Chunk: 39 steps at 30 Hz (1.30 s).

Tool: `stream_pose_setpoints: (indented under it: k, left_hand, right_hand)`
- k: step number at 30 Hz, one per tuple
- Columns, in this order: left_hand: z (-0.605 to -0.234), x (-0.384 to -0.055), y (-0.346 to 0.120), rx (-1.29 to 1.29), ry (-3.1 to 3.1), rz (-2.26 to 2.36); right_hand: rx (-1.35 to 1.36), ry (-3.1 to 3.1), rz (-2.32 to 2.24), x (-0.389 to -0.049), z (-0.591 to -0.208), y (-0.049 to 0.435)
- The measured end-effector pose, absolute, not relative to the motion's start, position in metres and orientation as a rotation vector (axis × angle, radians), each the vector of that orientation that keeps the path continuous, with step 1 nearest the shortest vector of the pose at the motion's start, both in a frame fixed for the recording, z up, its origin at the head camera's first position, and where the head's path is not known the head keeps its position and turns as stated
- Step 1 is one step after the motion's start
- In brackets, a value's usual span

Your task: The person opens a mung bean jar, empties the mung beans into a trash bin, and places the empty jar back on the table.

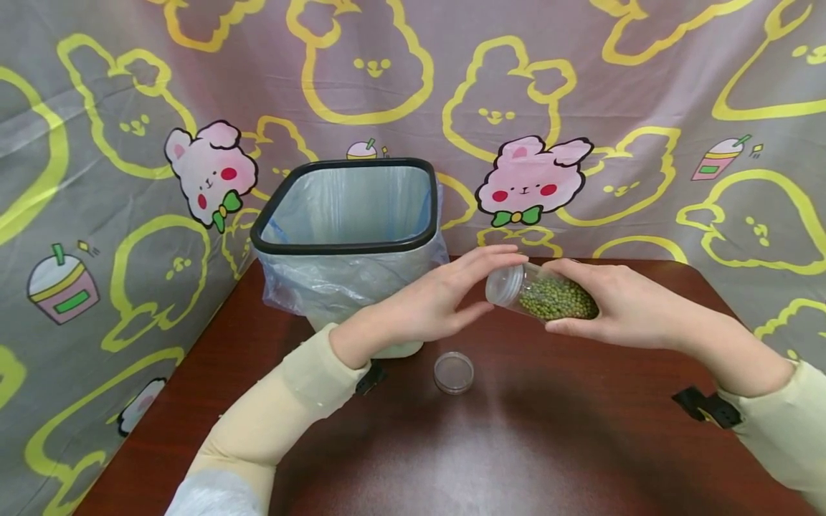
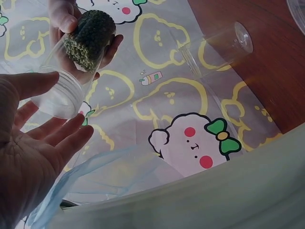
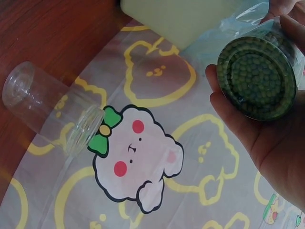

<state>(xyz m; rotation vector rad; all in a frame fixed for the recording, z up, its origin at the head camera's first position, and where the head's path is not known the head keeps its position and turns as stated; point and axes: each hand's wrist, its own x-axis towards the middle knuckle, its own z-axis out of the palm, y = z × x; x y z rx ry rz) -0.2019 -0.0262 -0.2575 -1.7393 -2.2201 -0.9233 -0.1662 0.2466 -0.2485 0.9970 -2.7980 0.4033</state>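
Note:
My right hand (image 1: 619, 304) grips a clear jar (image 1: 534, 276) near its base, its thumb and fingers wrapped round the wall. Green mung beans (image 1: 558, 299) lie toward the base end, and the jar tilts with its capped end to the left. Around the frosted lid (image 2: 58, 101) is my left hand (image 2: 33, 143), thumb on one side, fingers stretched out and spread on the other. A second clear jar (image 3: 57, 109), with no beans in it, stands uncapped on the table in both wrist views. In front of the bin lies a shallow clear round piece (image 1: 454, 373).
A bin (image 1: 345, 247) with a black rim and a plastic liner (image 1: 290, 283) stands at the back left, close behind my left forearm. The brown table (image 1: 516, 430) ends against a patterned cloth (image 1: 400, 72) at the back and sides.

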Motion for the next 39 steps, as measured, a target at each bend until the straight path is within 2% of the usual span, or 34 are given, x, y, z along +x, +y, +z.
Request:
stream_pose_setpoints:
  k: [15, 39]
  left_hand:
    - [-0.2564, -0.2013, -0.0256, -1.605, -2.469, -0.850]
    - [-0.2576, -0.2015, -0.0259, -1.712, -2.257, -0.888]
  right_hand:
    - [1.003, -2.780, 0.384, -0.1642, -0.2495, 0.2498]
    - [1.024, -2.772, 0.409, -0.1646, -0.2495, 0.2469]
